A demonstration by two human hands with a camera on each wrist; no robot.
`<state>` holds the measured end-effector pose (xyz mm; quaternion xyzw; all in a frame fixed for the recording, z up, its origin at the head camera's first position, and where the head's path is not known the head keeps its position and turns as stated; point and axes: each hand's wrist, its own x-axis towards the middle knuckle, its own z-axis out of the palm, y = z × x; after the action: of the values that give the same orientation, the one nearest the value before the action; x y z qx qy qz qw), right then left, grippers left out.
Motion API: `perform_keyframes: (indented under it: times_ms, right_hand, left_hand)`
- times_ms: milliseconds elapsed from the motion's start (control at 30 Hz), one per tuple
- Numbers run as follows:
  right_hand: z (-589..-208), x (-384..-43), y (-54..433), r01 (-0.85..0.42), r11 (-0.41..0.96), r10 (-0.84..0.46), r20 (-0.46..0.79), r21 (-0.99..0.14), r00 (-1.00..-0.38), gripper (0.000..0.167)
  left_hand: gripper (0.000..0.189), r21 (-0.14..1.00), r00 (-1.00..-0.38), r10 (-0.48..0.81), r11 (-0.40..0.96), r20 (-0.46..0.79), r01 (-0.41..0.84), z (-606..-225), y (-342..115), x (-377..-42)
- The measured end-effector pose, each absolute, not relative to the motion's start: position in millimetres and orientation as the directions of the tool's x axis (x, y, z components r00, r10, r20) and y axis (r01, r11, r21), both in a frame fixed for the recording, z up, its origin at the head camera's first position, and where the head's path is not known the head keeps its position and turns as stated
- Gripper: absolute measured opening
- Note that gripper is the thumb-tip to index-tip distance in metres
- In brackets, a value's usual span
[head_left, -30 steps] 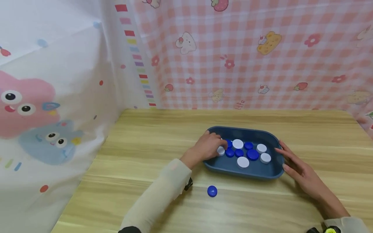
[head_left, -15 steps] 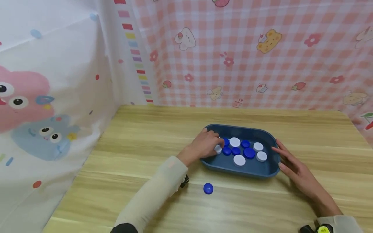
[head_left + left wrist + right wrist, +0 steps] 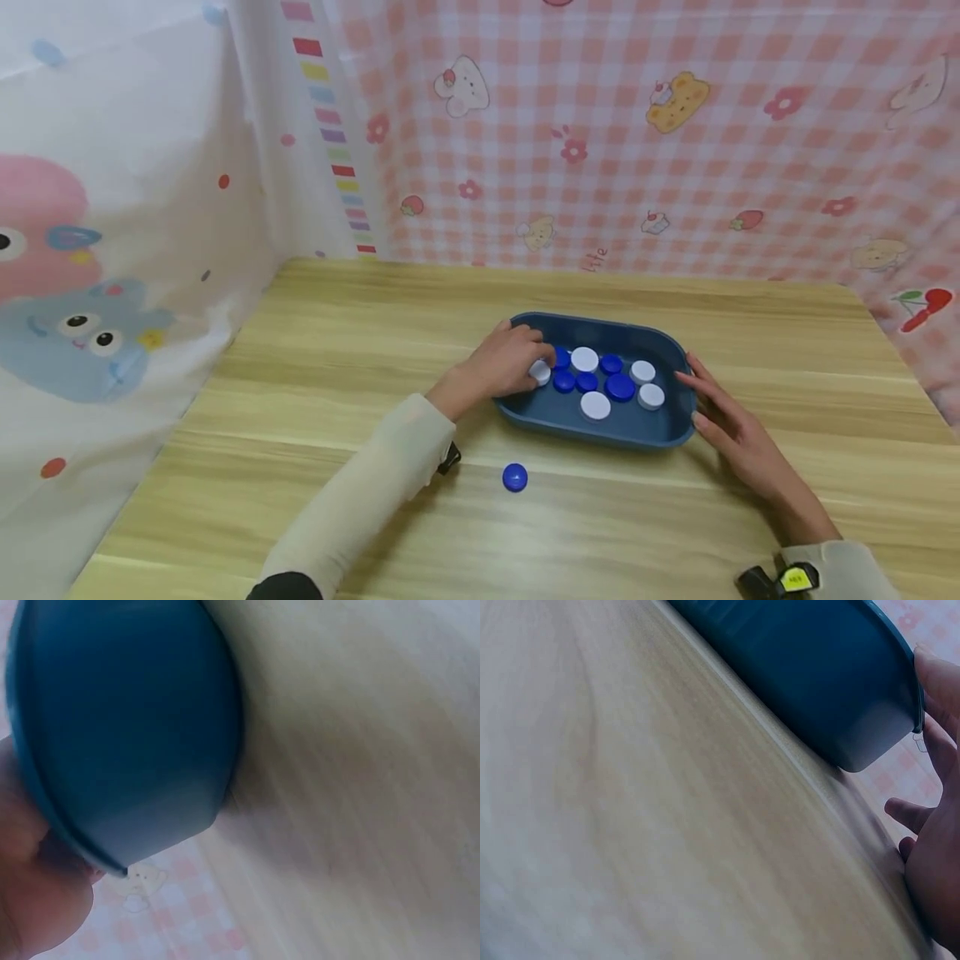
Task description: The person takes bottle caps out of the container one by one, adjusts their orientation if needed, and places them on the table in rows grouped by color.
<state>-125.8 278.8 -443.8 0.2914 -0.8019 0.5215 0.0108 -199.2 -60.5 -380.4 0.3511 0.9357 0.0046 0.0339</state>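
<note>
A dark blue oval tray (image 3: 645, 437) holds several round blue and white discs, among them a large blue disc (image 3: 620, 387) and a large white disc (image 3: 596, 406). My left hand (image 3: 498, 362) reaches over the tray's left end. Its thumb and curled index finger are at a small white disc (image 3: 538, 372), pinching it; part of the disc is hidden. At the right end, my right hand (image 3: 738, 433) touches the rim, fingers extended along it and thumb beside the wall. In the right wrist view, fingertips (image 3: 930, 664) meet the tray's edge.
A single blue disc (image 3: 515, 477) lies on the wooden table (image 3: 360, 333) in front of the tray. Behind the table hangs a pink checked cloth (image 3: 525, 100), and a white printed cloth (image 3: 150, 250) covers the left side.
The head view has shifted, so everything sits further left in the picture. Both hands keep their places at the tray's ends, and the discs have not visibly moved within it.
</note>
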Motion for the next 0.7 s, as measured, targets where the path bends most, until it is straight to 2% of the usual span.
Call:
perform_keyframes:
  times_ms: [200,367,533,700]
  right_hand:
    - [-443,-122,284,-0.473,0.289,-0.450,0.318,-0.832,-0.834,0.052]
    - [-446,-127,278,-0.467,0.297,-0.444,0.313,-0.833,-0.840,0.052]
    - [-447,-134,268,-0.480,0.270,-0.455,0.329,-0.834,-0.828,0.052]
    - [-447,-129,274,-0.497,0.260,-0.457,0.348,-0.828,-0.818,0.052]
  left_hand:
    - [0.028,0.084,-0.751,0.660,0.750,-0.022,0.656,-370,-66,-188]
    - [0.029,0.075,-0.745,0.666,0.741,0.041,0.667,-357,-80,-178]
    - [0.028,0.066,-0.693,0.707,0.692,0.142,0.719,-344,-96,-164]
    - [0.028,0.109,-0.600,0.761,0.593,0.248,0.798,-342,-96,-145]
